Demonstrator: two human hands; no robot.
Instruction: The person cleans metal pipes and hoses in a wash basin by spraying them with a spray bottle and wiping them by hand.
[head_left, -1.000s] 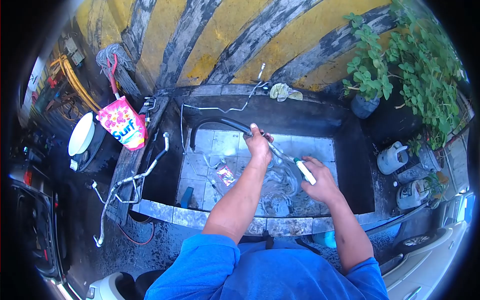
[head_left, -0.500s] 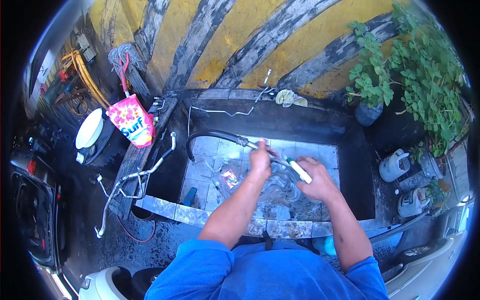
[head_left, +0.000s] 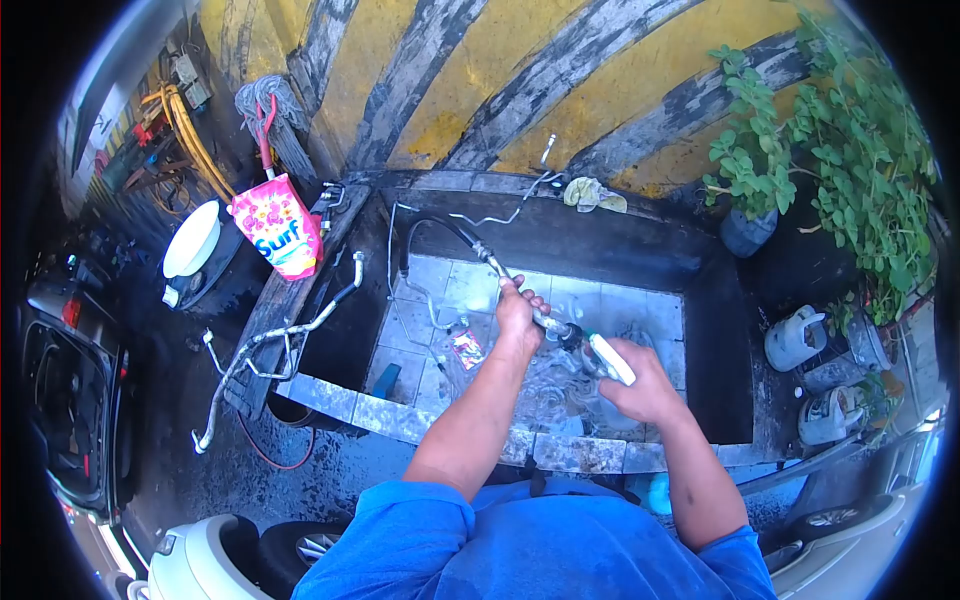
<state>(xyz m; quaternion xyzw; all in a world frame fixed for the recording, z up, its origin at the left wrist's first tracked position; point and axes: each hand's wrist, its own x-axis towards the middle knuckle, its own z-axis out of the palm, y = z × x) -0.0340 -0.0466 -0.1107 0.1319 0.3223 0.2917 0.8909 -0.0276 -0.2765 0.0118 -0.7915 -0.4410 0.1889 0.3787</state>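
Striped wall rises behind the tiled basin; over this basin the left hand grasps the hose by its metal part. Since half a second ago, its dark end fitting came into view beside the white-handled tool, seemingly a brush, which the right hand grips, so the work seems now at this end. Thin tube near the hose may obstruct; pink sachet lies below.

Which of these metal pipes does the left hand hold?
The pipe with the curved black hose; the branched one on the ledge and the others are unheld.
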